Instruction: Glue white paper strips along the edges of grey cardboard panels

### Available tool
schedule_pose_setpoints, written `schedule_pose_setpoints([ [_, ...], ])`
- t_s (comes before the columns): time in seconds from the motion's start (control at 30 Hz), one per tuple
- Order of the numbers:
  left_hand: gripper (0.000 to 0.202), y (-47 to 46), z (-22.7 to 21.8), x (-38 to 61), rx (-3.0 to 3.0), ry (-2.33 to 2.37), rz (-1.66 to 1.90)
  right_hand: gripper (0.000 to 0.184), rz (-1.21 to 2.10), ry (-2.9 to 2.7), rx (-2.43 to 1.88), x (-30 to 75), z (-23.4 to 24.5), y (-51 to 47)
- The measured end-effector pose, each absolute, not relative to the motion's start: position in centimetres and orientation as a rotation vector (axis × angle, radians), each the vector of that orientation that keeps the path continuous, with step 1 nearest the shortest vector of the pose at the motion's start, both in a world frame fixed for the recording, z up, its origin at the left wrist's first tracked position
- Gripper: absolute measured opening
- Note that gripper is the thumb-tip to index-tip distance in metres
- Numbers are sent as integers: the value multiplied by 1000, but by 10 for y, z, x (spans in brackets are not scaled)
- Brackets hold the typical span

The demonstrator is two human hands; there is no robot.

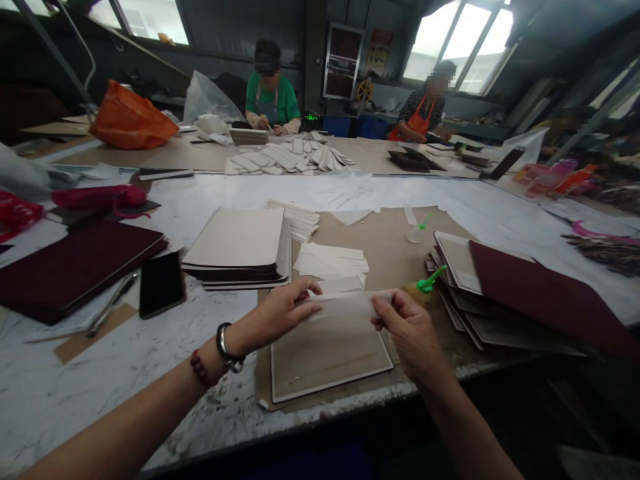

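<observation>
A thin, whitish, see-through strip (347,305) is stretched between my two hands above the table. My left hand (283,312) has its thumb and forefinger at the strip's left end. At the other end my right hand (407,325) pinches the strip between thumb and fingers. Below them lies a flat beige board (330,363) with a pale border and a brownish smear. Just beyond the hands, white paper pieces (333,259) lie loosely overlapped. A bottle with a green nozzle (431,280) is beside my right hand, partly hidden by it.
Left are a stack of cream boards (237,237), a phone (161,285) and maroon covers (75,267). More maroon covers (545,293) pile up at right. A small green-tipped bottle (416,233) lies farther back. Two people (273,100) work across the table, near heaped pale pieces (287,155).
</observation>
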State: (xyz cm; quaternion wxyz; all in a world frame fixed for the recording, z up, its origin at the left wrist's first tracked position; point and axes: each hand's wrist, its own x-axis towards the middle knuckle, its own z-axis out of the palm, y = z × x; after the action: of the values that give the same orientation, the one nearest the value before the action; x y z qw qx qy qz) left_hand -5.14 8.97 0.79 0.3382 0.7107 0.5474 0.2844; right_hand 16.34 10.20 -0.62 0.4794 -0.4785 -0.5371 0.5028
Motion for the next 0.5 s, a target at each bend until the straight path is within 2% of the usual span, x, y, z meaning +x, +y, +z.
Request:
schedule_pose_setpoints([
  [0.07, 18, 88, 14, -62, 1762, 1460, 745, 26, 1075, -1437, -1203, 169, 2, 103],
  [0.17, 22, 68, 12, -73, 1562, 1456, 757, 27, 1057, -1515, -1291, 180, 1, 92],
  [0.3, 28, 30, -20, -74, 1302, 1474, 703, 29, 1046, -1692, -1501, 196, -27, 74],
  [0.5, 29, 2, -57, -57, 1247, 1760, 602, 31, 602, -2021, -1671, 205, -64, 68],
])
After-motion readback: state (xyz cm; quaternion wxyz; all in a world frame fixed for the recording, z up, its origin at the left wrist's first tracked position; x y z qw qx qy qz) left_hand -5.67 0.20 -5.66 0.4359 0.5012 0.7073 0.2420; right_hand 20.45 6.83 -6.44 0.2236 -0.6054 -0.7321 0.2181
